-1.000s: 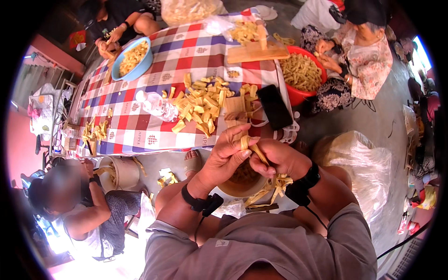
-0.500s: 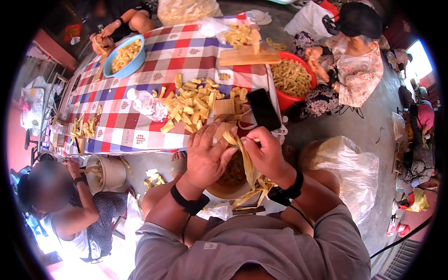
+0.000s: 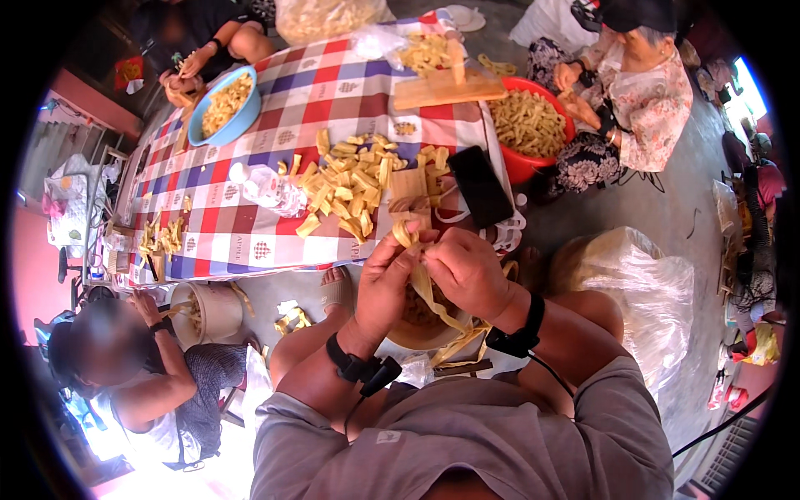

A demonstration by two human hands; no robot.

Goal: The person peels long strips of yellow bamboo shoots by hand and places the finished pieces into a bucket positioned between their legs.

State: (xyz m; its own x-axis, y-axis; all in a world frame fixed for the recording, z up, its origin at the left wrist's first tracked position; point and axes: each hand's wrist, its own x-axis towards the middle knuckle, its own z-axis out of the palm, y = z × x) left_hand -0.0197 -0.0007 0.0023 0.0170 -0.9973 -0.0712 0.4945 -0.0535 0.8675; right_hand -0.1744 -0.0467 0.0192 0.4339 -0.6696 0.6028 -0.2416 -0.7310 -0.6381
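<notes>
A long, flat, pale-yellow strip (image 3: 427, 290), folded over at its top, is held between my hands above a tub. My left hand (image 3: 385, 275) pinches the strip's upper fold with thumb and fingers. Close against it, my right hand (image 3: 465, 268) grips the strip with curled fingers; part of that grip is hidden. The strip's lower end trails down over the tub (image 3: 414, 337), which holds short yellow pieces and has more loose strips at its right rim. Just beyond my fingertips, a small wooden block (image 3: 408, 187) rests on the table beside a heap of folded yellow pieces (image 3: 354, 183).
On the checked tablecloth (image 3: 292, 100) are a plastic bottle (image 3: 275, 196), a black phone (image 3: 481, 187), a wooden board (image 3: 450, 88) and a blue basin (image 3: 225, 108). A red basin (image 3: 529, 125) stands at right, a plastic bag (image 3: 633, 292) nearer. Several people sit around.
My left hand has shifted right and its spread fingers have closed into a pinch. My right fingers have come in against it, and less of the strip shows above them.
</notes>
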